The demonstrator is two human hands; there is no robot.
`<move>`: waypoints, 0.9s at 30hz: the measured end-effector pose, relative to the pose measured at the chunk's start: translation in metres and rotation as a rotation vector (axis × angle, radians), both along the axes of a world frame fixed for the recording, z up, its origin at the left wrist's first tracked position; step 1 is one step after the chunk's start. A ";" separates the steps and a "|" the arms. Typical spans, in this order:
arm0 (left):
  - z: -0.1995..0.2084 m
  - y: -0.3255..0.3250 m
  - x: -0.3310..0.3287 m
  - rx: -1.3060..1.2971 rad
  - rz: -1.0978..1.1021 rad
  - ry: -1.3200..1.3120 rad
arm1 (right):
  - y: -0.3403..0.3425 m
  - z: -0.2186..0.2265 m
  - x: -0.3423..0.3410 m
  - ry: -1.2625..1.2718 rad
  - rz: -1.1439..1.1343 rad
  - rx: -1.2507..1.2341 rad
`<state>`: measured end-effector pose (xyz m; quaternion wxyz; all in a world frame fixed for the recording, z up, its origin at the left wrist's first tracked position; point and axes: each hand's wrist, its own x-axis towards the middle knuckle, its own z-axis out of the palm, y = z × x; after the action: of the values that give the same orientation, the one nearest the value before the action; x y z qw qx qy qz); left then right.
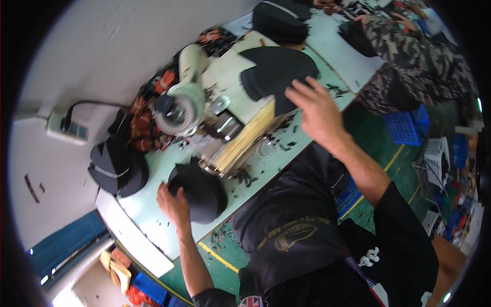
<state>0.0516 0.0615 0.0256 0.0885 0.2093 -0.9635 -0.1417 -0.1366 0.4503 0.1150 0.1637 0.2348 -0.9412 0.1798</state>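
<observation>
- Head view: the left hand (174,204), lower left of centre, rests with fingers spread on a stack of black fabric pieces (200,190) on the pale worktable (153,225).
- The right hand (317,110), upper centre, lies open with fingers on a black cut piece (276,71) atop the machine (225,123).

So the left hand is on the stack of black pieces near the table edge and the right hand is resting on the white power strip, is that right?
Not quite. The left hand is on the stack of black pieces, but the right hand is on the black fabric piece on the machine's board. The white power strip lies untouched on the far left. The head view shows it.
</observation>
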 end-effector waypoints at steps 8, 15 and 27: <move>0.104 0.050 -0.038 0.972 -0.284 -0.319 | -0.052 -0.010 0.084 -0.899 0.618 -0.731; 0.072 0.103 -0.086 0.833 -0.013 -0.008 | -0.060 -0.011 0.066 -1.155 0.255 -0.814; 0.073 0.125 -0.114 0.692 0.159 0.014 | -0.071 -0.012 0.029 -0.813 0.154 -0.558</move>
<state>-0.0624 0.1860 0.0990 0.0296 0.3004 -0.8384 -0.4539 -0.1075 0.3798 0.1028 -0.1738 0.1617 -0.8247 0.5134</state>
